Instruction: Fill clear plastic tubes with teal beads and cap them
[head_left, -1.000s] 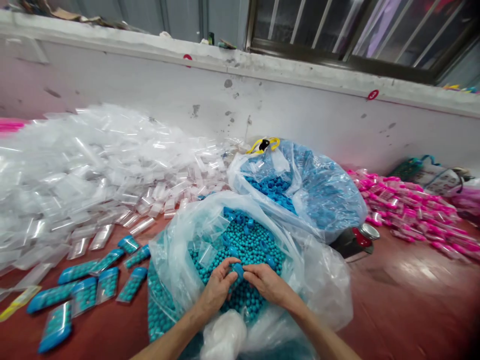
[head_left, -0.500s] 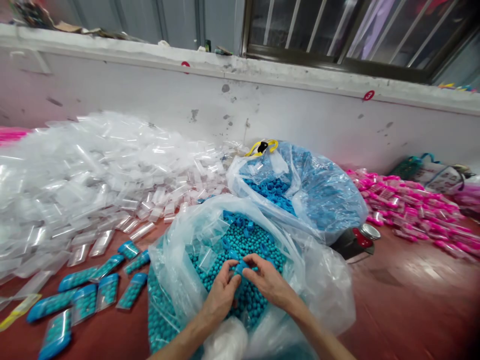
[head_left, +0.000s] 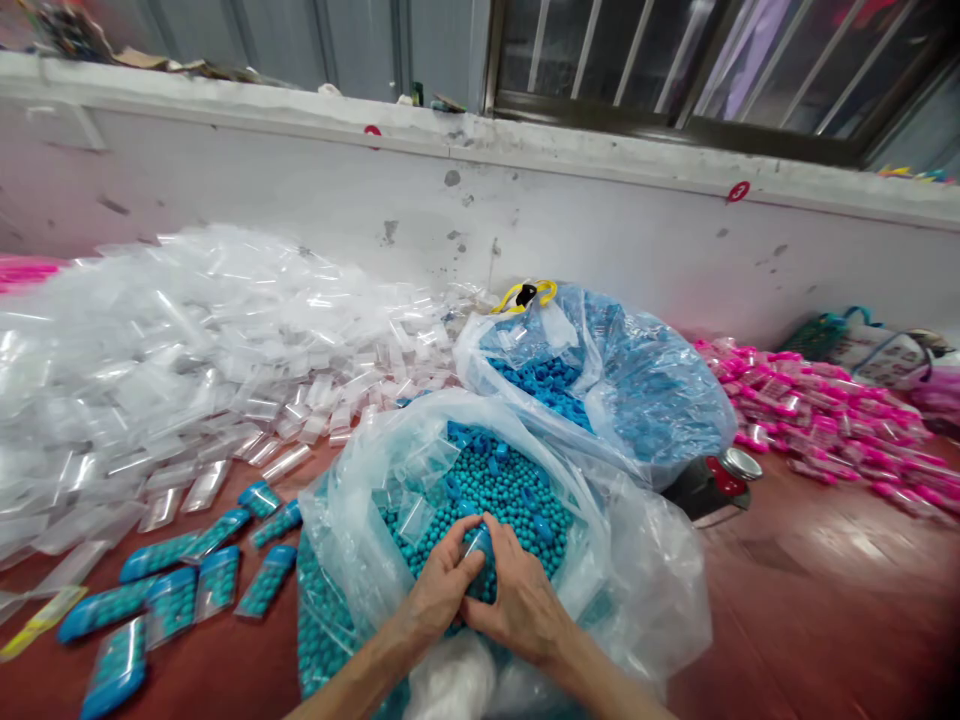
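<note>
Both my hands are over an open clear plastic bag [head_left: 345, 500] full of small teal beads [head_left: 502, 487]. Between my fingers is a small clear container with a blue cap [head_left: 479, 545], mostly covered by them. My left hand [head_left: 439, 585] grips its left side, fingers bent, with the thumb in front. Against its right side, my right hand [head_left: 521, 595] is curled, its fingertips meeting the left ones at the top. Several blue caps [head_left: 496, 459] and clear empty containers [head_left: 414, 520] lie on the beads.
Filled blue-capped containers [head_left: 171, 600] lie on the red tabletop [head_left: 810, 630] at left. Behind them rises a heap of clear containers [head_left: 225, 340]. A second bag [head_left: 660, 390] holds blue caps [head_left: 540, 385]. Pink-capped containers [head_left: 817, 410] are piled at right, near a dark metal-topped object [head_left: 709, 487].
My right hand has moved down and left and turned, closing around the container's right side. The left hand has barely shifted. The blue cap is now more hidden by fingers.
</note>
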